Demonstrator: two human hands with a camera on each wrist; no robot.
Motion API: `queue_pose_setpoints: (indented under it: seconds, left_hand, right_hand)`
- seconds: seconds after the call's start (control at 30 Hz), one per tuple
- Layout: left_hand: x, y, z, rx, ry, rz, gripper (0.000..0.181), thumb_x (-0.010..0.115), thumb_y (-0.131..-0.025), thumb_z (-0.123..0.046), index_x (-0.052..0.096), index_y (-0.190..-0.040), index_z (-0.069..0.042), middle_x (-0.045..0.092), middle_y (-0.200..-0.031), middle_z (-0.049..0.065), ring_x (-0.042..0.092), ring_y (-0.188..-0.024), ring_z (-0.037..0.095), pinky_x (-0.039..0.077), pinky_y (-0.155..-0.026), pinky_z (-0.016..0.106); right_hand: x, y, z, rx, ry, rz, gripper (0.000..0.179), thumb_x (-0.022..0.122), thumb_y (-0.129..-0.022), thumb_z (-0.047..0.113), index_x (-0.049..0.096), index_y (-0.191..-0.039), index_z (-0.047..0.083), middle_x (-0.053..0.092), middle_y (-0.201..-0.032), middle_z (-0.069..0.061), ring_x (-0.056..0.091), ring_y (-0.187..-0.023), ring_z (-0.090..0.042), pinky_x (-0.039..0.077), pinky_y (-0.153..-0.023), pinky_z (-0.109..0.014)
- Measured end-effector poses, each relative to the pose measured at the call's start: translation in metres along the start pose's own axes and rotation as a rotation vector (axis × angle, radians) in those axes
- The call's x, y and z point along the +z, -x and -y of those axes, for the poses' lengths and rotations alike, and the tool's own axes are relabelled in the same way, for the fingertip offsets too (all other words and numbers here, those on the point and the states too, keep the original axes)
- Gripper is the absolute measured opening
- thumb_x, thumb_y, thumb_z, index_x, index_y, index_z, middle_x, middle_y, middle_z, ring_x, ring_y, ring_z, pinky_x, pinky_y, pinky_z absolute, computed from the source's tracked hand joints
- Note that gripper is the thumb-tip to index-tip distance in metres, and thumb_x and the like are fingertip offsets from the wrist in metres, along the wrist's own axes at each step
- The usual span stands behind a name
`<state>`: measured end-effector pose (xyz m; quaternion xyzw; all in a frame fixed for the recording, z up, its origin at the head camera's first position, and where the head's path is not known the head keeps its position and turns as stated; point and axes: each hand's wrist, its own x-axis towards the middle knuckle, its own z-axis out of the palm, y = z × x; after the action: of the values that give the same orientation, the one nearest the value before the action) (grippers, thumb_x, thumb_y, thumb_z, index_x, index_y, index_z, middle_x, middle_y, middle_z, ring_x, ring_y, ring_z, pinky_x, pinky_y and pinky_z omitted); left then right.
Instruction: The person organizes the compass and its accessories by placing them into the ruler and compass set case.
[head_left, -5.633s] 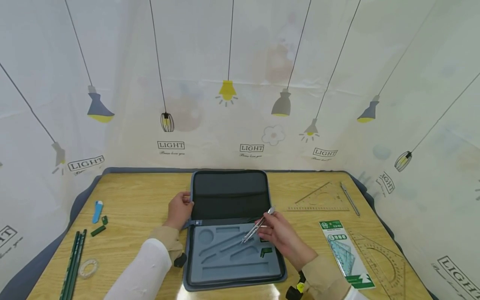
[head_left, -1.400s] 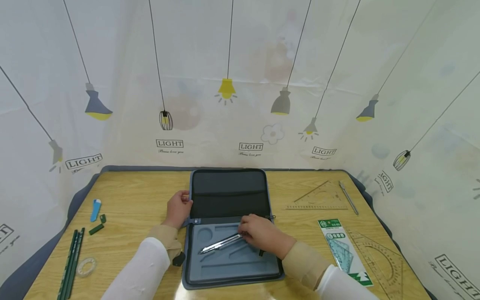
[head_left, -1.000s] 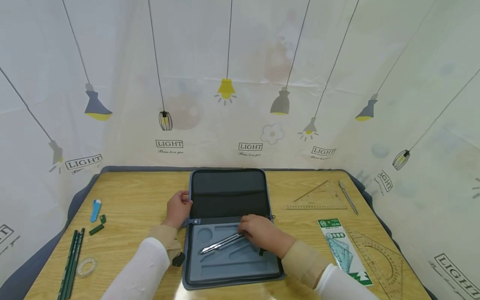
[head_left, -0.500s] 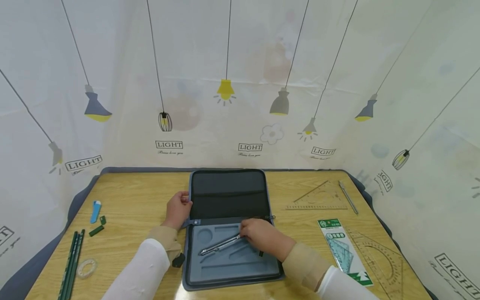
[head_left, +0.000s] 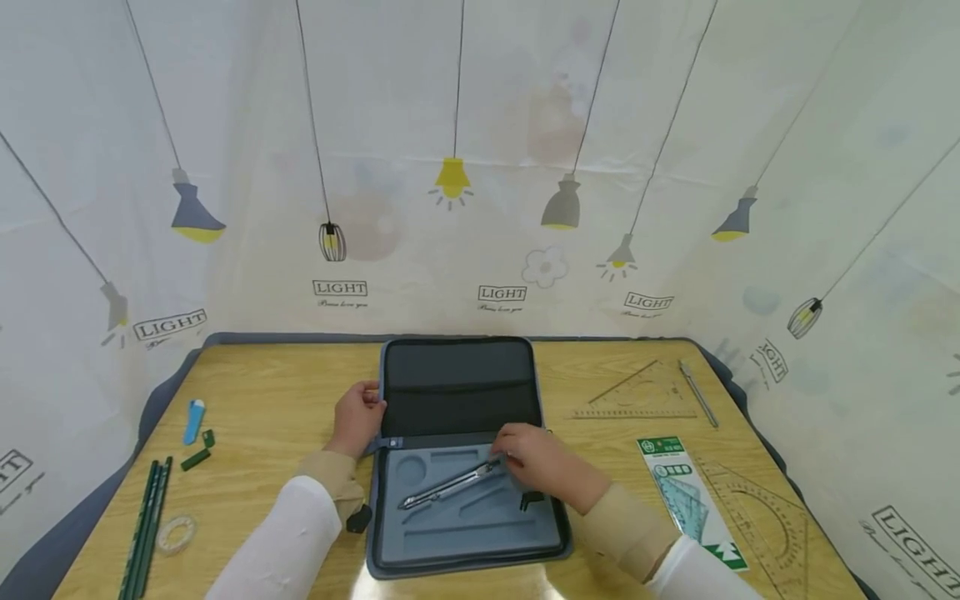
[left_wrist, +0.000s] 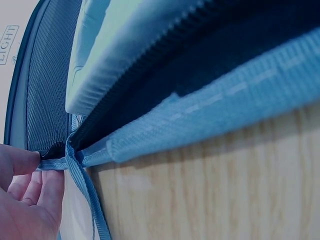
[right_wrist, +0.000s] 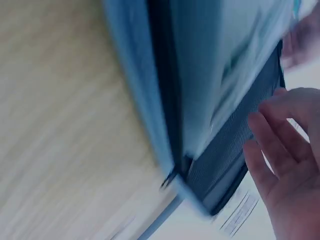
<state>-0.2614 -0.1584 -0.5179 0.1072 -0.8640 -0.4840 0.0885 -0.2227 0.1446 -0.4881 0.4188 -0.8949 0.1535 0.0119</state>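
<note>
A zip case [head_left: 471, 546] lies unfolded mid-table, its black mesh lid at the back and a grey-blue foam tray in front. My left hand [head_left: 357, 419] pinches the case's left edge near the hinge; in the left wrist view the thumb is above the blue edging and the fingers below. A silver drawing compass [head_left: 450, 486] lies slanted in the tray's long recess. Just above its upper right end is my right hand [head_left: 551, 467]. The blurred right wrist view shows that hand's fingers [right_wrist: 267, 145] loosely bent with nothing between them. A small dark piece [head_left: 531, 500] sits in the tray's right side.
On the left lie a blue-and-white item [head_left: 194, 422], two small green pieces [head_left: 197, 459], dark green pencils [head_left: 147, 529] and a tape roll [head_left: 176, 534]. Rightward are clear set squares [head_left: 637, 400], a silver pen-like tool [head_left: 698, 394] and a green-white packet [head_left: 690, 504].
The right hand first held the compass above the tray, then laid it into the recess. Since half a second ago it has let go and shifted slightly right. The left hand stays put.
</note>
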Motion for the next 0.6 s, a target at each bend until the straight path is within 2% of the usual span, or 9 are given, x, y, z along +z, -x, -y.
queue_pose_setpoints:
  seconds: [0.07,0.23,0.37,0.47,0.6]
  left_hand:
    - [0.000,0.000,-0.001,0.007,0.003,-0.002,0.031,0.061,-0.086,0.000,0.058,-0.116,0.006,0.062,-0.093,0.020,0.060,-0.087,0.030,0.051,-0.074,0.038]
    - [0.001,-0.001,0.000,0.013,0.005,-0.007,0.031,0.061,-0.085,0.001,0.058,-0.116,0.007,0.062,-0.093,0.020,0.061,-0.087,0.030,0.051,-0.075,0.038]
    - [0.001,-0.001,0.001,0.018,0.006,-0.009,0.031,0.061,-0.085,0.001,0.058,-0.116,0.006,0.062,-0.093,0.021,0.061,-0.087,0.030,0.051,-0.075,0.039]
    - [0.001,-0.001,0.001,0.020,0.006,-0.007,0.031,0.061,-0.085,0.001,0.058,-0.116,0.006,0.062,-0.093,0.021,0.061,-0.087,0.030,0.051,-0.074,0.038]
    - [0.001,-0.001,0.001,0.018,0.008,-0.003,0.031,0.061,-0.086,0.001,0.058,-0.116,0.007,0.062,-0.094,0.021,0.061,-0.087,0.030,0.051,-0.073,0.037]
  right_hand:
    - [-0.008,0.004,-0.011,0.070,0.012,-0.077,0.020,0.063,-0.085,0.001,0.070,-0.101,0.011,0.063,-0.099,0.000,0.062,-0.091,-0.015,0.052,-0.077,-0.029]
    - [-0.029,0.021,-0.050,0.385,-0.044,-0.207,0.023,0.064,-0.086,0.006,0.067,-0.108,0.009,0.062,-0.105,-0.005,0.060,-0.093,-0.022,0.052,-0.077,-0.037]
    - [-0.040,0.046,-0.091,0.617,-0.035,-0.280,0.030,0.061,-0.088,0.010,0.061,-0.117,0.005,0.059,-0.112,-0.014,0.058,-0.097,-0.030,0.050,-0.075,-0.042]
    - [-0.045,0.074,-0.123,0.755,-0.027,-0.297,0.037,0.057,-0.090,0.010,0.055,-0.124,-0.001,0.053,-0.120,-0.024,0.054,-0.104,-0.039,0.048,-0.076,-0.048]
    - [-0.046,0.114,-0.158,0.944,-0.069,-0.250,0.048,0.049,-0.091,0.014,0.042,-0.133,-0.009,0.037,-0.130,-0.037,0.038,-0.114,-0.053,0.040,-0.084,-0.061]
